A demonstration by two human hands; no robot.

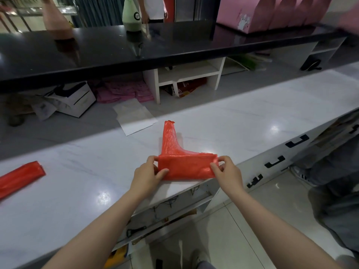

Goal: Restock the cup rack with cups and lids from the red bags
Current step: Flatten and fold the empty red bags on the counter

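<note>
An empty red plastic bag [184, 166], folded flat into a band with one handle strip pointing away from me, lies near the front edge of the white counter [252, 117]. My left hand [149, 173] pinches the band's left end between thumb and fingers. My right hand [227, 171] pinches its right end the same way. A second folded red bag [19, 177] lies on the counter at the far left. No cups, lids or cup rack are in view.
A raised black counter [116, 53] runs across the back with a green spray bottle [132, 14] and pink boxes [272, 12] on it. Beneath it are a white shelf unit [188, 74], a white box and pink bags. A person in grey sits at right [334, 171].
</note>
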